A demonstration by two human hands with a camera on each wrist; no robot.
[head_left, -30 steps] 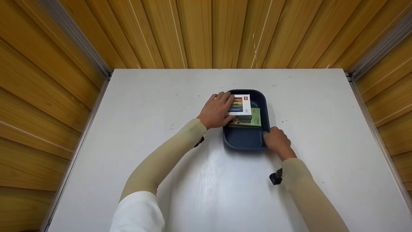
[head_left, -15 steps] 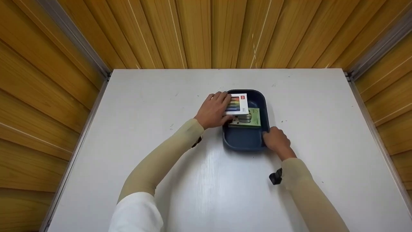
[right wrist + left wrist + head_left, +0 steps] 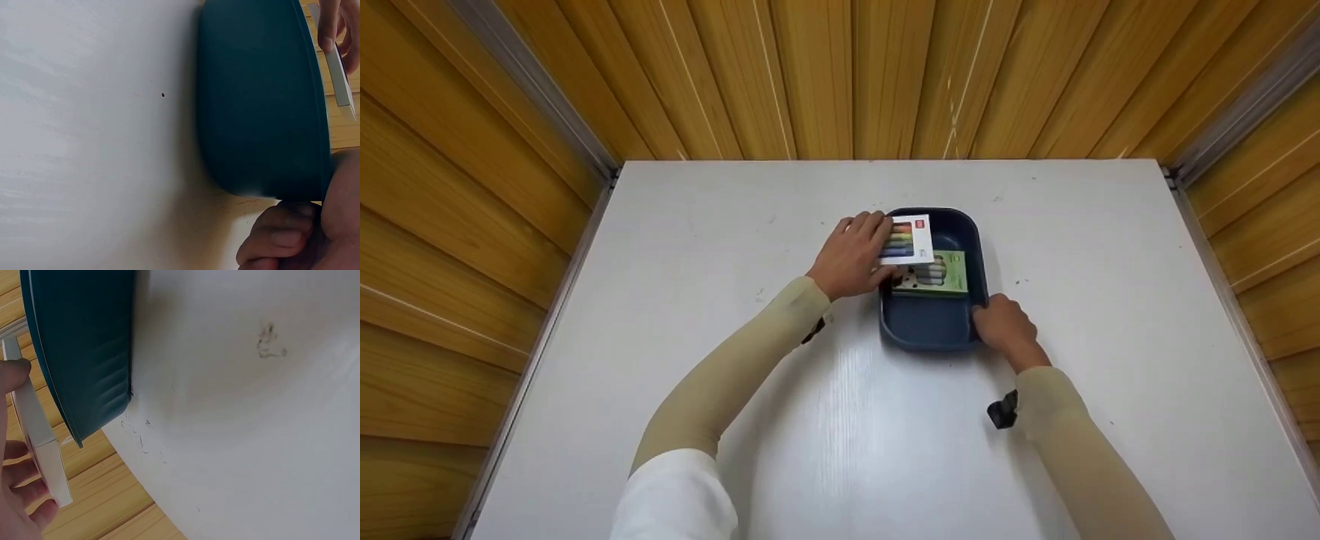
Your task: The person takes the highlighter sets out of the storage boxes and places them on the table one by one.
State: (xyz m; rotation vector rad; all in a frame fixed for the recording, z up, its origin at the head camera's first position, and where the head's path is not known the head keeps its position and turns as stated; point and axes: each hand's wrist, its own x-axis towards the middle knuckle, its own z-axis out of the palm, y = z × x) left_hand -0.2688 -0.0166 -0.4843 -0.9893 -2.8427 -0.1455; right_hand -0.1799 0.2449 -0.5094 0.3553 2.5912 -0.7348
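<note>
A white box of crayons (image 3: 922,238), with a window showing coloured sticks, is held in my left hand (image 3: 851,256), thumb on one edge and fingers along the other. The left wrist view puts this box (image 3: 38,419) above the rim of the dark blue bin (image 3: 84,354). Inside the bin (image 3: 926,326) lies a green box (image 3: 956,271) with pale sticks pictured on it, partly covered by the white one. My right hand (image 3: 1006,330) grips the bin's near right corner, thumb over the rim and fingers curled against the outside (image 3: 281,239).
The bin stands on a white table (image 3: 697,247) with small dark marks. Wood-look panels (image 3: 810,82) rise behind and at both sides, with metal posts (image 3: 547,90) in the corners. A small black device (image 3: 1003,411) sits at my right wrist.
My left hand has shifted a little left and away with the crayon box, uncovering more of the green box. The right hand and the bin have stayed put.
</note>
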